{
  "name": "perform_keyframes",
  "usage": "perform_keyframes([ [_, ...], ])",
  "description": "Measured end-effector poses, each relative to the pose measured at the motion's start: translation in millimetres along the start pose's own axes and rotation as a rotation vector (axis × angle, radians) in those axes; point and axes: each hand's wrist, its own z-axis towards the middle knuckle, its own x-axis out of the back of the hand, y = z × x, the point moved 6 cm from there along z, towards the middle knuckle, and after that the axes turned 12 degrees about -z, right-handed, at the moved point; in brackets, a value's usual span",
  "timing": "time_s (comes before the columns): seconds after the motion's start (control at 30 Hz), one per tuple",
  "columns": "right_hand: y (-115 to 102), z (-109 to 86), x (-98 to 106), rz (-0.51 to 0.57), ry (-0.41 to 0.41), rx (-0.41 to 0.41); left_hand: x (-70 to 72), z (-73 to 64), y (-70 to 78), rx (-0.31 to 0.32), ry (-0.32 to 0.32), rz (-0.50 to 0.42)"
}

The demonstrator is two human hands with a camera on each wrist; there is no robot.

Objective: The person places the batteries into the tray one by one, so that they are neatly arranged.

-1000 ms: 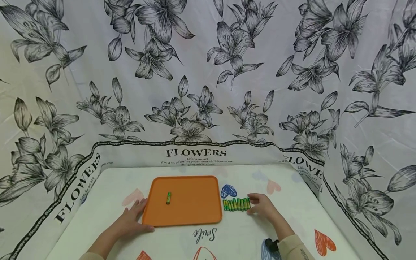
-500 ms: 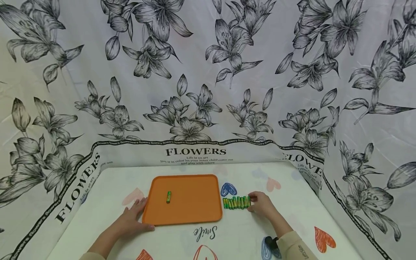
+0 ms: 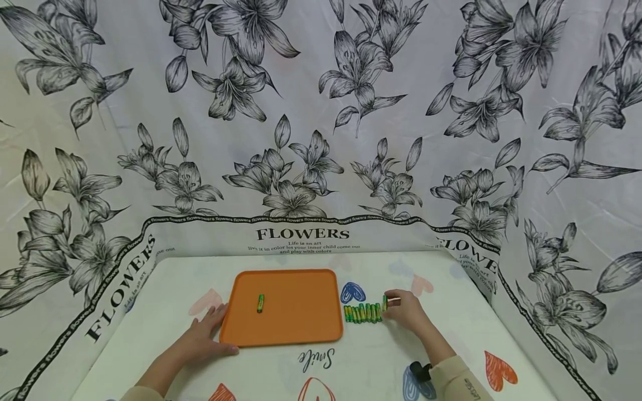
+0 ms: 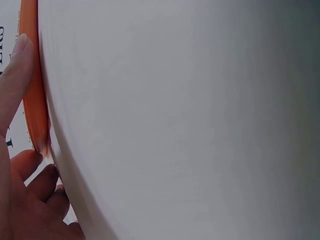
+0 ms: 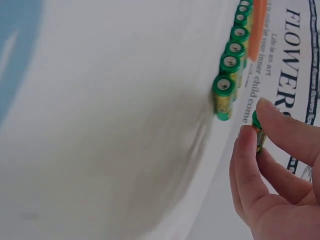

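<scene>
My right hand point(image 3: 403, 309) pinches a small green-and-yellow battery point(image 3: 385, 302) upright between thumb and fingers, just right of a row of similar batteries. In the right wrist view, that battery point(image 5: 259, 132) is partly covered by the fingers, apart from the nearest battery in the row point(image 5: 223, 97). My left hand point(image 3: 202, 334) rests spread at the near left corner of an orange tray point(image 3: 296, 337), thumb along the front rim and fingers at the left side. A single battery point(image 3: 260, 303) lies in the tray's left half. The left wrist view shows the thumb against the tray's orange edge point(image 4: 35, 107).
The row of batteries point(image 3: 363, 313) stands right beside the tray's right edge. A white tablecloth point(image 3: 371, 367) printed with hearts covers the table. A small black object point(image 3: 420, 371) shows at the right sleeve. Flower-patterned white fabric point(image 3: 301, 111) rises behind and at both sides.
My right hand has taken the rightmost battery from the row and moved it slightly away, up and right. The left hand, the tray and the battery in it have stayed put.
</scene>
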Motion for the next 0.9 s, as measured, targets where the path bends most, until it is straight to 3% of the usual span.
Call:
perform_keyframes([
  [0.33, -27.4, 0.2, 3.7, 0.029, -0.008, 0.041, 0.5, -0.4, 1.9, 0.009, -0.001, 0.0],
  [0.9, -65.8, 9.4, -8.5, 0.038, -0.033, 0.052, 0.0, -2.0, 1.3, 0.005, -0.002, -0.011],
])
